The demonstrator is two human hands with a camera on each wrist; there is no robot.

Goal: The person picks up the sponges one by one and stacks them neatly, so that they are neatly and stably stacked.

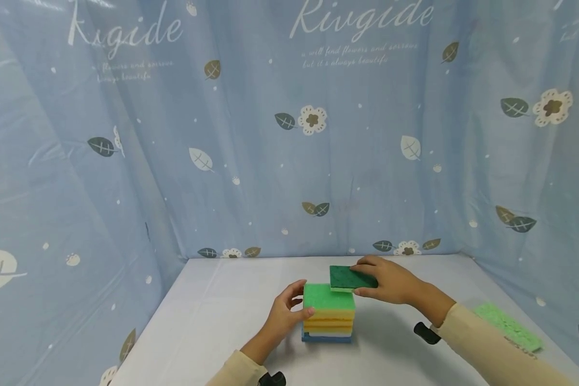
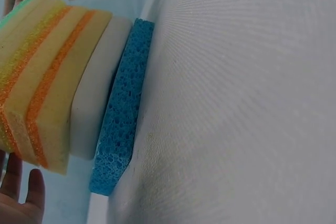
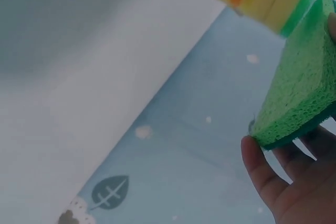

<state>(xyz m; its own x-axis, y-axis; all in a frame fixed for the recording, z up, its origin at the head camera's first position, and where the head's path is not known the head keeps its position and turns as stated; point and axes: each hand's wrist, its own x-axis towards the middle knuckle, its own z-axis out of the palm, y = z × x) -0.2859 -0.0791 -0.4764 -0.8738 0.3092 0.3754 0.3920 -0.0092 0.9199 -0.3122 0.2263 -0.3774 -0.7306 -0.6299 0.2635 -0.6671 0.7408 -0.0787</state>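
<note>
Viewed remotely through my head and wrist feeds, clock positions taken from the stack in the head view.

Item one: the sponge stack [image 1: 329, 316] stands on the white tabletop [image 1: 212, 311]. From the bottom I record a blue sponge [image 2: 123, 108], a white block [image 2: 100, 93], yellow layers [image 2: 68, 98] with orange bands, and a green top face [image 1: 324, 296]. The edges are not perfectly flush; the layers step slightly in the left wrist view.

Item two: the held sponge [image 1: 346, 277], dark green above and light green below, is at 1 o'clock, overlapping the stack's rear right corner from above. It is tilted against the stack in the right wrist view — contact between the two I cannot tell.

Item three, hands: the right hand [image 1: 390, 281], at 2 o'clock, pinches the held sponge by its right end between thumb and fingers. The left hand [image 1: 283, 316], at 9 o'clock, is spread and loosely bent about the stack's left side, thumb before the front face; I cannot tell how firmly it touches.

Item four: a light green textured piece [image 1: 504, 321] lies at 3 o'clock, well apart from the stack — partly covered by the right sleeve [image 1: 492, 351]. A blue patterned curtain [image 1: 251, 134] stands at 12 o'clock.
</note>
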